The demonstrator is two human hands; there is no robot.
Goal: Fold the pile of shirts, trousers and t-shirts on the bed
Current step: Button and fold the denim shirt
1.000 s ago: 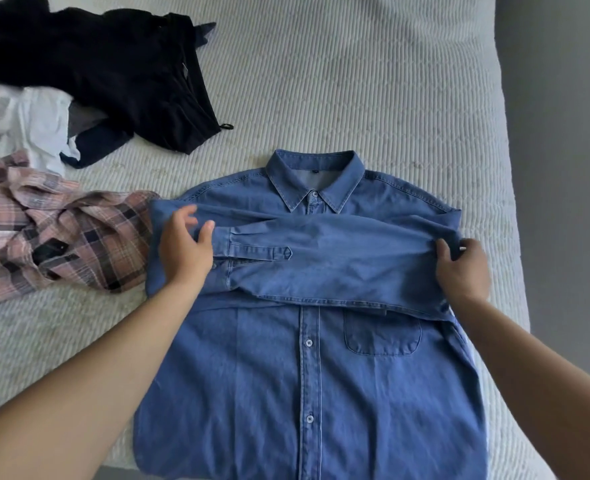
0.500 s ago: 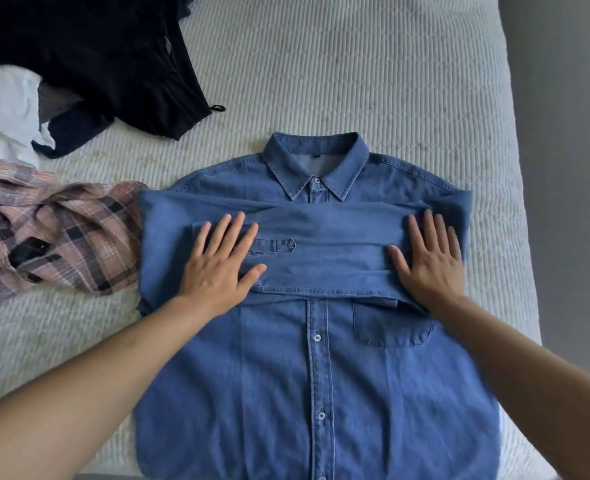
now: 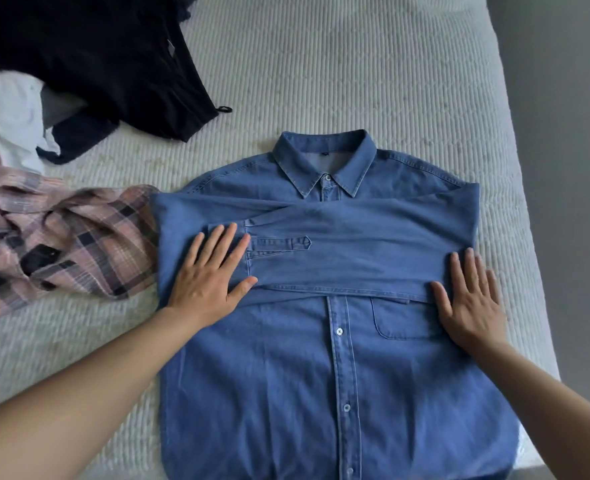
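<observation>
A blue denim shirt [image 3: 286,375] lies face up and buttoned on the bed, collar away from me. Both its sleeves are folded flat across the chest, one over the other. My left hand [image 3: 206,278] presses flat on the cuff end of the top sleeve at the shirt's left side, fingers straight and spread. Flat on the shirt's right side rests my right hand [image 3: 470,303], at the sleeve fold just above the chest pocket.
A pink plaid shirt [image 3: 54,237] lies crumpled left of the denim shirt, touching its edge. Behind it are a white garment [image 3: 12,119], a navy one [image 3: 78,133] and a black one [image 3: 89,53]. The mattress [image 3: 338,71] ends close on the right.
A second ago both hands pinched the folded sleeve's ends. They let go and laid flat on it; since then both slid slightly outward.
</observation>
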